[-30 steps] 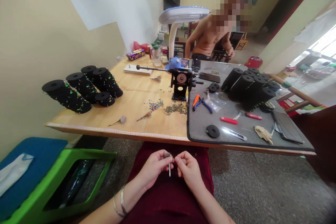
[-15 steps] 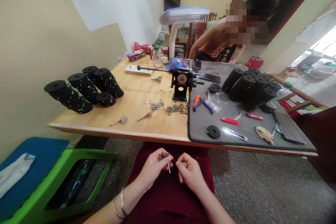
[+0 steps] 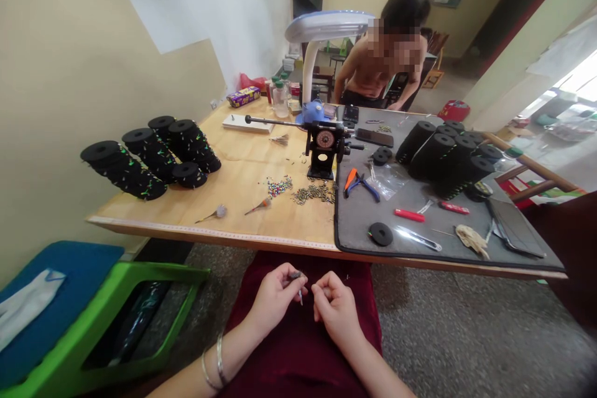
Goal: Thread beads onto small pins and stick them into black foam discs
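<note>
Over my lap, my left hand (image 3: 284,289) pinches a small dark object with a thin pale stem (image 3: 301,297) pointing down; its kind is too small to make out. Close beside it on the right, my right hand (image 3: 336,305) is closed with thumb and fingertips together. Anything in that pinch is too small to see. The hands are slightly apart. Ahead of them on the wooden table lie two feathery-tipped pieces (image 3: 219,212), a pile of coloured beads (image 3: 280,186) and a heap of small metallic parts (image 3: 313,193).
Black foam spools (image 3: 102,152) stand stacked at left, with more spools (image 3: 459,155) on the grey mat (image 3: 354,224). A black winding device (image 3: 323,146) and a lamp (image 3: 326,26) stand mid-table. Pliers (image 3: 361,186) lie on the mat. Another person (image 3: 373,74) leans behind the table.
The person behind the table has shifted left and turned more toward it. My hands keep nearly the same pose; the pale stem in my left hand shows a little less.
</note>
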Motion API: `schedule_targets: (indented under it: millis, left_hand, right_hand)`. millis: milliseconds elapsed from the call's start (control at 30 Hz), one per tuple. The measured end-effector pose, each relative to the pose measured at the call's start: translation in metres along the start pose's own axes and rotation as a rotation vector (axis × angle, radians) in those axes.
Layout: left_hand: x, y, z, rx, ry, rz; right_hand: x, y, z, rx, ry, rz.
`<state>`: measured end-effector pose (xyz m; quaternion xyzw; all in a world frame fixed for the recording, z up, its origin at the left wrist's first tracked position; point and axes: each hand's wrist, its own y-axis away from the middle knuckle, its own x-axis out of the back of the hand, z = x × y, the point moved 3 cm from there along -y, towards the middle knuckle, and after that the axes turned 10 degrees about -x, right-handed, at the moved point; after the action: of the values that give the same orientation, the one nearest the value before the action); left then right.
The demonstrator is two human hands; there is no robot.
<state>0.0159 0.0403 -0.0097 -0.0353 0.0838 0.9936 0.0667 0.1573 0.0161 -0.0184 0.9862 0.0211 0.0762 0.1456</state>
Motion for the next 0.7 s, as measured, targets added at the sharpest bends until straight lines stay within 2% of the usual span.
schedule_targets:
  millis: [367, 500, 700]
  left_hand:
    - [-0.001, 0.001, 0.004, -0.065, 0.005, 0.005]
    - [-0.001, 0.002, 0.006, -0.071, 0.006, 0.007]
    - [0.000, 0.003, 0.005, -0.069, -0.008, 0.001]
  right_hand:
    - [0.007, 0.007, -0.010, 0.299, 0.249, 0.061]
    - [0.007, 0.007, -0.010, 0.317, 0.249, 0.065]
    - [0.007, 0.006, -0.005, 0.267, 0.188, 0.074]
